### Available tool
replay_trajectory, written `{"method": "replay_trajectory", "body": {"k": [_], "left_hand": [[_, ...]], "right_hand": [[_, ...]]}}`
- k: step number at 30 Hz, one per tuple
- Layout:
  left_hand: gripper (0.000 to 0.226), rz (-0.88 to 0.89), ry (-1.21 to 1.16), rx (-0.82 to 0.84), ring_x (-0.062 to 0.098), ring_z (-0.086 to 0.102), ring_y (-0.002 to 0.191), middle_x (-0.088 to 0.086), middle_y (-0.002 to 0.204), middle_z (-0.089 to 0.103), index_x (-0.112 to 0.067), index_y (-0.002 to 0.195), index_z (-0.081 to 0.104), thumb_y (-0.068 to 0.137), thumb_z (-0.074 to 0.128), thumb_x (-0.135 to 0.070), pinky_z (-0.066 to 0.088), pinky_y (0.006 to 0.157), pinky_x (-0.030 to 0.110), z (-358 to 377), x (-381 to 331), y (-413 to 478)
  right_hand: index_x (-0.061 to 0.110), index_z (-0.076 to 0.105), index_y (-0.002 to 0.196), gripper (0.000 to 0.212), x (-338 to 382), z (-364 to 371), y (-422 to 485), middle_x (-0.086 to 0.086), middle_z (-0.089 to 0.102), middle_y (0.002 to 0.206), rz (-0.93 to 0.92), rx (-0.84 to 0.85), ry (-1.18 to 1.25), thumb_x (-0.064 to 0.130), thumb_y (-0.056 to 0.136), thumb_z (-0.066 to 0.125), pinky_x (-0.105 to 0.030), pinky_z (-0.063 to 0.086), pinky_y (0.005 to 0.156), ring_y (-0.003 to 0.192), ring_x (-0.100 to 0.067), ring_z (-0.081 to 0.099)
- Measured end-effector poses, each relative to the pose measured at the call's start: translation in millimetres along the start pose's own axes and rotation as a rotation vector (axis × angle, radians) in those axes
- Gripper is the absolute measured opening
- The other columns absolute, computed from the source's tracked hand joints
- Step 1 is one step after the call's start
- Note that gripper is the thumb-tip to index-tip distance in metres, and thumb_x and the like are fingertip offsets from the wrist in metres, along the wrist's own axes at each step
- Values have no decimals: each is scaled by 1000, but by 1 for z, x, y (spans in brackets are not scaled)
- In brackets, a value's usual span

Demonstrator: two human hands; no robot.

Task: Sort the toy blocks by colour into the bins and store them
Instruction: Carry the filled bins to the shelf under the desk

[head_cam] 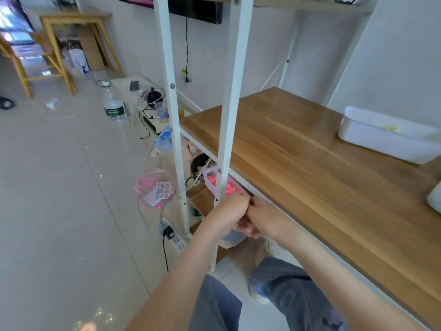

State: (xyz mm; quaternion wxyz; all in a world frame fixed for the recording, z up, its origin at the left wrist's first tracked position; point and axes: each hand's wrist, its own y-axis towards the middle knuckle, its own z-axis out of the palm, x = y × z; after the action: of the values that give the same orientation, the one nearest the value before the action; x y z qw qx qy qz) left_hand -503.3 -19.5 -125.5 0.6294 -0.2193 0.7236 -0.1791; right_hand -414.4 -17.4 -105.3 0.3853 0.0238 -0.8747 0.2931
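A pale translucent bin (232, 238) full of pink blocks (230, 187) sits on the low wooden shelf (201, 197) under the tabletop, partly behind a white frame post. My left hand (229, 215) and my right hand (265, 217) both grip the bin's near end, fingers curled over its rim. A white bin (381, 142) with yellow blocks (391, 128) inside stands on the tabletop at the far right. Another white bin's edge (434, 200) shows at the right border.
The wooden tabletop (310, 168) stretches to the right. White shelf posts (226, 115) rise just ahead of my hands. On the floor lie a power strip (171, 236), a pink plastic bag (155, 187), cables and a water bottle (113, 105).
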Motion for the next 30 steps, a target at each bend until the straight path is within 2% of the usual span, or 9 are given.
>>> {"method": "replay_trajectory", "body": {"k": [5, 7, 10, 13, 18, 22, 26, 28, 30], "left_hand": [[27, 184, 9, -65, 17, 52, 42, 8, 57, 56, -7, 96, 57, 99, 37, -24, 44, 44, 26, 12, -35, -12], [26, 236, 9, -75, 15, 54, 45, 6, 59, 59, -8, 97, 57, 100, 38, -26, 44, 44, 25, 21, -45, -15], [23, 302, 76, -49, 12, 58, 55, 3, 72, 65, -12, 107, 55, 100, 40, -28, 48, 47, 21, 37, -55, -19], [19, 392, 281, -81, 10, 63, 64, 0, 82, 67, -17, 108, 53, 99, 42, -28, 52, 54, 19, 53, -61, -17], [21, 476, 424, -80, 14, 68, 73, 1, 85, 68, -19, 105, 55, 98, 41, -32, 59, 76, 35, 77, -80, -9], [22, 528, 432, 18, 13, 67, 71, 0, 86, 68, -19, 107, 55, 98, 40, -33, 59, 75, 34, 106, -96, -3], [22, 491, 434, 141, 12, 68, 73, 0, 89, 68, -18, 109, 54, 99, 40, -32, 59, 72, 29, 142, -101, -6], [20, 461, 405, 200, 14, 69, 75, 1, 89, 68, -19, 108, 53, 99, 41, -32, 59, 72, 31, 157, -100, -9], [18, 423, 381, 247, 17, 69, 78, 3, 90, 68, -19, 108, 53, 99, 42, -32, 60, 71, 32, 171, -97, -14]], "right_hand": [[7, 60, 75, 31, 3, -42, -25, -5, 57, 46, -195, -177, 113, 16, 93, 37, -24, 40, 40, 40, -18, 53], [7, 60, 75, 26, -3, -59, -25, -4, 59, 53, -281, -343, 148, 17, 90, 41, -24, 39, 41, 41, -17, 52], [8, 53, 106, 22, -11, -94, -15, -2, 60, 76, -339, -585, 174, 18, 90, 43, -28, 43, 59, 62, -16, 55], [13, 22, 137, 52, -26, -131, 1, -3, 56, 86, -269, -669, 136, 12, 88, 42, -30, 40, 68, 74, -17, 54], [11, 3, 145, 70, -51, -175, 16, -12, 42, 115, -148, -722, 141, 9, 88, 44, -35, 39, 84, 101, -27, 46], [12, 21, 142, 58, -66, -181, -4, -13, 31, 140, -29, -719, -402, 24, 90, 45, -42, 28, 102, 128, -32, 30], [19, 16, 144, 67, -93, -190, -30, -12, 17, 151, 29, -1012, -714, 23, 85, 48, -47, 19, 107, 133, -32, 25], [12, 23, 142, 66, -108, -207, -42, -19, 31, 143, 95, -1161, -712, 16, 82, 50, -48, 26, 101, 124, -36, 37], [5, 27, 137, 58, -122, -220, -53, -19, 50, 121, 195, -1131, -693, 11, 83, 46, -41, 36, 85, 105, -37, 51]]}}
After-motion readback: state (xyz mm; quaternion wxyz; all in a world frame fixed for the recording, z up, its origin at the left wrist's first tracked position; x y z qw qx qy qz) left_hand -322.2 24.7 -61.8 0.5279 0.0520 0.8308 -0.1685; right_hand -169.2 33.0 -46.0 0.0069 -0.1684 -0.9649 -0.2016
